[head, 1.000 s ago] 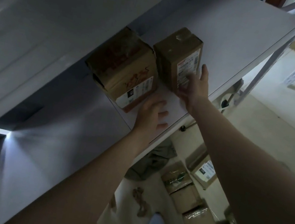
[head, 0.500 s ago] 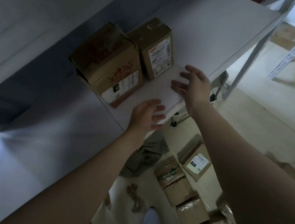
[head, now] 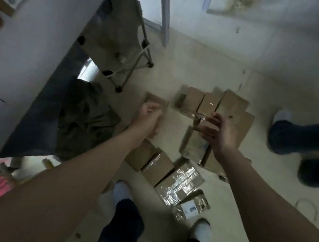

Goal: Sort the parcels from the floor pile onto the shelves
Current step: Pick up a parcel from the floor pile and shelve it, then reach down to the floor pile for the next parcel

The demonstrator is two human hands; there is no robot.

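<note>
Both hands hang over the floor pile, nothing gripped yet.

Nearest the feet lie tape-wrapped brown cardboard parcels (head: pixel 180 183). Further out, the right hand (head: pixel 218 131), fingers loosely curled and seemingly empty, hovers just above a labelled brown carton (head: pixel 193 149) whose long axis runs away from the person. The left hand (head: pixel 148 116), likewise curled, stops short of a flat brown box (head: pixel 156 100).

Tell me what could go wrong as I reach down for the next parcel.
The parcels lie close to your feet; a step forward might trip you or crush one. Another person's legs stand right beside the pile, so bending down could bump them. The taped parcel looks glossy and may slip in your grip.
</note>
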